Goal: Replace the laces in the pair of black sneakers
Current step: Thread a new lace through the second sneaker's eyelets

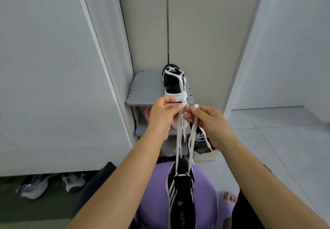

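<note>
Flat white woven lace [179,136], matt grey plastic shelf [142,89], smooth pale floor tiles [278,139]

First sneaker [174,84] on shoe rack [142,89] top shelf; second sneaker [180,189] in front of rack, laces [178,136] above it.

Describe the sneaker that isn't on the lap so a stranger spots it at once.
Find the grey shoe rack against the wall ahead. On its top shelf stands a black sneaker with a white sole, a white lace draped loosely over it. Its twin lies on the lap, not the rack.
</note>
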Tool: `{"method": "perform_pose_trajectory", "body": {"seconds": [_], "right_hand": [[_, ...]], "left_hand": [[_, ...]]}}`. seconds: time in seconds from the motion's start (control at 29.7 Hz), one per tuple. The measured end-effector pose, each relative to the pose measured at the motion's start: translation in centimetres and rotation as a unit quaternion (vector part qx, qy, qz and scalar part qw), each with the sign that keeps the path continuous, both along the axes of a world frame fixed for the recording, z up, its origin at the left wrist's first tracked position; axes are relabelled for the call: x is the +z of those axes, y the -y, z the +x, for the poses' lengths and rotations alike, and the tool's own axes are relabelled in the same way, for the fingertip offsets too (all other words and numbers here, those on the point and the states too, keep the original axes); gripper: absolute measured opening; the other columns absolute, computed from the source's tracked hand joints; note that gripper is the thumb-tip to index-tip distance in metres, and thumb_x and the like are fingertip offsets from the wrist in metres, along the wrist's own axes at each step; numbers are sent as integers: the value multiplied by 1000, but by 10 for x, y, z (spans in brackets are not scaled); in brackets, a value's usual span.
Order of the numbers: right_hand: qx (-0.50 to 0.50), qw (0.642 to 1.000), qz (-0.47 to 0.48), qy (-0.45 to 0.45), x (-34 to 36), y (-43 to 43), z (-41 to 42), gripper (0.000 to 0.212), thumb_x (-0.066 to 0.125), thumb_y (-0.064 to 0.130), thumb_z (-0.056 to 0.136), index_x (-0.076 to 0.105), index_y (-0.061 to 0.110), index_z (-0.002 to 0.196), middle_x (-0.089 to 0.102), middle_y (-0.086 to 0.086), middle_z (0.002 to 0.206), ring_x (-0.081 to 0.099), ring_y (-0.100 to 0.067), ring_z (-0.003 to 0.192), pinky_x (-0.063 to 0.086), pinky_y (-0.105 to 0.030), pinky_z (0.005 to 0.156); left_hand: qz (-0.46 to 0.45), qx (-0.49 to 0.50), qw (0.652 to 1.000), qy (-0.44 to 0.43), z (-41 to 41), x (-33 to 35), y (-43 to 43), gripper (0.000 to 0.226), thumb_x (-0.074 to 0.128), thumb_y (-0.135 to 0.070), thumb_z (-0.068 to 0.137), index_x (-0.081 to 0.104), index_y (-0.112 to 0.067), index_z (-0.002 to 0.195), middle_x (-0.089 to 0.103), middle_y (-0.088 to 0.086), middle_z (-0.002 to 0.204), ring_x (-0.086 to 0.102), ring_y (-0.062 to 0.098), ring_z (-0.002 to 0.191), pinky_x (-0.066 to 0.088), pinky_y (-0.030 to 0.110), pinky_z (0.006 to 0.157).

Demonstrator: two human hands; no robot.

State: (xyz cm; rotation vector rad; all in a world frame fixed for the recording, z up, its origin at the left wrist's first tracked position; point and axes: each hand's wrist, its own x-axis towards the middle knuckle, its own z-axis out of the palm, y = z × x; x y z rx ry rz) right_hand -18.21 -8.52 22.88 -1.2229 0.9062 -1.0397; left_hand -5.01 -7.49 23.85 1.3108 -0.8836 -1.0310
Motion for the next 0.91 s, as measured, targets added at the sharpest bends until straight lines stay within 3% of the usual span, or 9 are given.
{"method": "perform_pose_trajectory", "body": {"seconds": [0.1, 0.34, 0.47, 0.57, 0.64, 0.71, 0.81, 0.84, 0.91], "right_hand": [[16, 999, -26, -13, 26, -1, 0, 18, 53, 14, 93, 68, 8, 86, 69, -2, 71, 61, -8, 65, 51, -16, 68], [17, 996, -41, -80, 48, -3, 3, 11, 58, 16, 91, 63, 12, 82, 65, 1, 70, 58, -8, 63, 48, -23, 66], [-4, 989, -37, -141, 36, -2, 8, 10, 70, 13, 82, 61, 9, 78, 61, -5, 69, 57, -14, 61, 51, -34, 68], [-13, 983, -51, -174, 30, -3, 12, 17, 72, 15, 80, 62, 3, 76, 53, 0, 56, 47, -5, 46, 41, -18, 49], [-27, 985, -60, -162, 28, -3, 14, 19, 70, 15, 82, 64, -1, 77, 54, -2, 56, 46, -5, 44, 39, -16, 47], [-41, 985, -54, -157, 23, 1, 12, 18, 68, 16, 84, 66, -2, 78, 57, -7, 62, 46, -6, 49, 41, -15, 50], [-37, 966, -52, -250, 1, 14, 3, 23, 60, 17, 88, 65, -5, 96, 63, -25, 85, 58, -21, 67, 48, -26, 69], [-35, 952, -48, -301, -13, 18, -1, 26, 57, 15, 90, 63, -2, 108, 65, -25, 94, 62, -28, 79, 49, -33, 79], [-30, 943, -1, -332, -46, 20, -9, 38, 51, 7, 91, 53, 8, 129, 67, -17, 99, 63, -27, 88, 49, -36, 88]], "left_hand": [[29, -7, 997, -68, -1, 17, 3, 16, 68, -7, 81, 56, -15, 87, 63, 7, 81, 60, 17, 71, 50, 29, 65], [43, -31, 986, -156, -1, 37, 1, 18, 65, -2, 82, 51, -12, 87, 62, 6, 76, 59, 15, 64, 50, 21, 51], [11, -4, 996, -90, -3, 34, -3, 23, 68, 1, 78, 53, -12, 88, 64, 10, 85, 61, 22, 74, 50, 29, 65], [-37, -8, 998, -55, -6, 39, -6, 23, 69, 0, 78, 54, -14, 90, 65, 5, 83, 61, 15, 70, 50, 25, 63], [-53, 11, 998, -32, 1, 29, -8, 21, 68, -6, 81, 56, -17, 95, 67, 3, 89, 62, 13, 76, 49, 22, 67], [-9, -3, 999, 32, 14, -5, -15, 19, 64, -13, 86, 58, -19, 102, 66, 2, 100, 61, 13, 86, 47, 21, 72], [176, -105, 970, 131, 19, -95, -40, 24, 60, -8, 87, 59, -15, 110, 62, 6, 111, 58, 20, 100, 45, 24, 81], [225, -110, 956, 152, 17, -126, -50, 24, 64, -8, 84, 60, -11, 107, 62, 8, 106, 58, 20, 99, 46, 23, 80], [282, -104, 936, 185, 9, -177, -65, 13, 71, -14, 75, 59, -14, 80, 61, 8, 85, 60, 21, 88, 48, 29, 80]]}}
